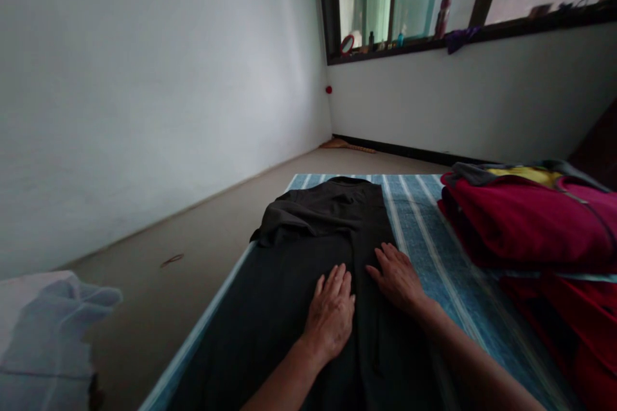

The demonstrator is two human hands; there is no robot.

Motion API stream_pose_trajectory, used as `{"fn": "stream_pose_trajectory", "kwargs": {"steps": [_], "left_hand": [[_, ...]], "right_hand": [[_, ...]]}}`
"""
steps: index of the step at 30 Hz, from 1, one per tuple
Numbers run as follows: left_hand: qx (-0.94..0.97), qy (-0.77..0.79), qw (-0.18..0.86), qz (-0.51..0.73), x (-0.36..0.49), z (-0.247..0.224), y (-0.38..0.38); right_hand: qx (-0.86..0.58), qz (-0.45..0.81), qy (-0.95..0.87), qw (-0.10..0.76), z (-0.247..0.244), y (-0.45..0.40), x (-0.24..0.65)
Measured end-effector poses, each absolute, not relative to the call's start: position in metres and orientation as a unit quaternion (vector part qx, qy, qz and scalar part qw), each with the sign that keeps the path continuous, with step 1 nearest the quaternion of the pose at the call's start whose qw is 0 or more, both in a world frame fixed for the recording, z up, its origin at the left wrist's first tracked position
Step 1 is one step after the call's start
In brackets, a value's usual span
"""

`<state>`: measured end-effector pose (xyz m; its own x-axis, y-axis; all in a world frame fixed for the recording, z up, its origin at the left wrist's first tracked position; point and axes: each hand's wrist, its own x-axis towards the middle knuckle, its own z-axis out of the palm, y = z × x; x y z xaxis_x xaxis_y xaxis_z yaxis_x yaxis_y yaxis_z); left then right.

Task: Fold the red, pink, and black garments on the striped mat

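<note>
A dark grey garment (pixel 308 270) lies spread out, its far part folded over and wrinkled near the collar-like edge. My left hand (pixel 331 311) rests flat on its middle, fingers stretched forward. To the right, my right hand (pixel 396 275) lies palm down on the garment's right side, fingers slightly spread, by its edge. Neither hand grips anything. A lengthwise seam or fold runs between the two hands. Beneath the garment is a blue cloth with white stripes (pixel 424 225).
Folded magenta and red clothes (pixel 520 221) are stacked at the right, with another red garment (pixel 578 334) nearer me. A pale translucent cloth or bag (pixel 53 334) is at lower left. Bottles and a round mirror (pixel 347 44) stand on the windowsill. White walls (pixel 168 77) close off the far side.
</note>
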<state>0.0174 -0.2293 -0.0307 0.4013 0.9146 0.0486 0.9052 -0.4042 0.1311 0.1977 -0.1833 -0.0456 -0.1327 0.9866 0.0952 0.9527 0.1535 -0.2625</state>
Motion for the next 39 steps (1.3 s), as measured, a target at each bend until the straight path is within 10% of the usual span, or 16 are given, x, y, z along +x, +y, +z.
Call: {"fn": "stream_pose_trajectory", "kwargs": {"steps": [26, 39], "left_hand": [[0.737, 0.673, 0.052, 0.036, -0.009, -0.024, -0.175], [0.444, 0.627, 0.400, 0.499, -0.048, -0.023, -0.153]], "right_hand": [[-0.650, 0.082, -0.742, 0.142, -0.048, -0.186, 0.200], [-0.648, 0.076, -0.744, 0.144, -0.052, -0.186, 0.202]]}}
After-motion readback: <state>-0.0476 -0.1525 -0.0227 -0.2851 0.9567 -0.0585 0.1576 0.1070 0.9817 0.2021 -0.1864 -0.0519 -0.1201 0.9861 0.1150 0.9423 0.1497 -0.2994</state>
